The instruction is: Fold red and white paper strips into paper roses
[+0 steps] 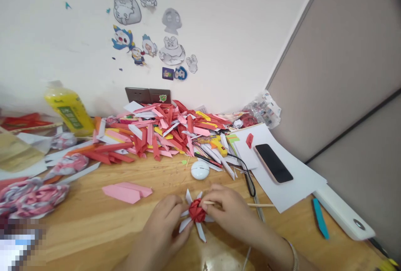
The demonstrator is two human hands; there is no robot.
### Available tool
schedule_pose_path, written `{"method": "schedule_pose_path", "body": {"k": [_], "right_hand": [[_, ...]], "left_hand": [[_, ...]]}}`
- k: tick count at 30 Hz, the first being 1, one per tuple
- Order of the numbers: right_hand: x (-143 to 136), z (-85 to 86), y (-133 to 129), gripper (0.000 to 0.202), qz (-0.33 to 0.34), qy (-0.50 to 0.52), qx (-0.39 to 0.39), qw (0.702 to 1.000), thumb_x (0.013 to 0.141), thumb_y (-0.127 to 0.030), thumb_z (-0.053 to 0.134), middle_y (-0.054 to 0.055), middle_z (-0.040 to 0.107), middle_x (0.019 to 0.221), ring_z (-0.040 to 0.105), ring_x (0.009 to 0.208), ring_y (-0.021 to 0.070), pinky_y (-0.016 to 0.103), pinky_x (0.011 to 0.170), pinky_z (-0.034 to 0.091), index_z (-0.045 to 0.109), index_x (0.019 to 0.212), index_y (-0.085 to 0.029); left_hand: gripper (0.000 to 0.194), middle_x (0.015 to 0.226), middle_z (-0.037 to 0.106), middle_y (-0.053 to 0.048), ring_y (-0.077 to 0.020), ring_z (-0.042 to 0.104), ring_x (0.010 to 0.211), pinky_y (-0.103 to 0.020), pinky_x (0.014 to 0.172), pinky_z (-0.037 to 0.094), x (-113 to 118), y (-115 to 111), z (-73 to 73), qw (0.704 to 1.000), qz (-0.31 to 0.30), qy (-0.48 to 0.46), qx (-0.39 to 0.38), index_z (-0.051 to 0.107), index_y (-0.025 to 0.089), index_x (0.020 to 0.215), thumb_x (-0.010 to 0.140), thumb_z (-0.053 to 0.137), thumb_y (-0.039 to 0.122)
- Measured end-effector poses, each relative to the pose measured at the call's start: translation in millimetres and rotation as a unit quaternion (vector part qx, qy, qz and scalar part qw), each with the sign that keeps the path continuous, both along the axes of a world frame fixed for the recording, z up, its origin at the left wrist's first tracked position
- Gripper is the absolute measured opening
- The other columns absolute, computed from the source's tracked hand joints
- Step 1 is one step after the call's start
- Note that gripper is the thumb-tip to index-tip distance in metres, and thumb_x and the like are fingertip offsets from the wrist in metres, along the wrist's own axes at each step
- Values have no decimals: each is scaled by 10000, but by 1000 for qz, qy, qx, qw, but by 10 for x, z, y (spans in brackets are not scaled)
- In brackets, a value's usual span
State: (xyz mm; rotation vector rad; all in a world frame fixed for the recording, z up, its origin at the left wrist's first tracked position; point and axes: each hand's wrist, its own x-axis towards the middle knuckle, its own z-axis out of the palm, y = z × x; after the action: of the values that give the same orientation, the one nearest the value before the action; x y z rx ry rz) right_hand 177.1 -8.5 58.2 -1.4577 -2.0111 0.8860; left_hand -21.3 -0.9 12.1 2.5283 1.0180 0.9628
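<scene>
A folded paper flower (197,211) with a red centre and white pointed petals is between my hands, low in the middle of the head view. My left hand (165,225) is closed on the flower's left side, thumb and fingers at its white petals. My right hand (230,210) pinches a thin wooden stick (260,205), whose near tip meets the right edge of the red centre. The stick runs out to the right behind my right hand. Two folded pink paper pieces (125,192) lie on the wood to the left.
Folded red, pink, white and yellow strips (150,131) heap along the wall. A yellow glue gun (218,144), a white rounded case (199,170), a phone (273,163) on white paper (291,195), a yellow bottle (70,110) and a blue strip (320,218) surround the work area.
</scene>
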Motion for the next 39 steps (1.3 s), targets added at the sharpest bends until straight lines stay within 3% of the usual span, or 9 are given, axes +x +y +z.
{"method": "schedule_pose_path", "body": {"k": [4, 13, 20, 28, 39], "right_hand": [[-29, 0, 5, 149, -9, -22, 9, 1000, 795, -96, 643, -26, 580, 722, 564, 730, 122, 208, 643, 359, 671, 673, -178], [-162, -47, -109, 123, -41, -159, 120, 979, 727, -53, 610, 23, 625, 752, 560, 721, 162, 255, 619, 330, 648, 683, -161], [-95, 46, -94, 215, -15, -105, 56, 993, 752, -41, 576, -15, 649, 742, 578, 711, 133, 226, 612, 341, 709, 717, -207], [-12, -1, -31, 226, -11, -20, -5, 1000, 705, -15, 616, -26, 650, 674, 578, 658, 121, 200, 597, 374, 730, 661, -204], [-9, 27, -21, 213, -16, 27, -17, 999, 671, -12, 680, -21, 669, 709, 596, 691, 125, 205, 630, 410, 752, 700, -210]], "left_hand": [[56, 818, 627, -60, -199, 635, 731, -312, 633, 551, -1, -7, 11, 1000, -5, 6, -2, 576, 184, 863, 857, 522, 167], [118, 813, 635, -53, -201, 626, 735, -315, 640, 548, 15, -10, 17, 1000, 2, 17, -6, 616, 191, 892, 842, 514, 162], [123, 811, 633, -64, -214, 628, 731, -338, 628, 555, 13, -21, 29, 1000, -11, 11, 2, 615, 179, 900, 842, 511, 148], [133, 831, 638, -48, -188, 638, 747, -281, 659, 550, 17, -8, -3, 999, -27, -12, 26, 588, 198, 925, 833, 522, 128], [269, 937, 612, -33, -158, 653, 839, -232, 741, 551, -7, -14, -24, 998, -37, -47, -26, 569, 250, 1108, 866, 541, 136]]}}
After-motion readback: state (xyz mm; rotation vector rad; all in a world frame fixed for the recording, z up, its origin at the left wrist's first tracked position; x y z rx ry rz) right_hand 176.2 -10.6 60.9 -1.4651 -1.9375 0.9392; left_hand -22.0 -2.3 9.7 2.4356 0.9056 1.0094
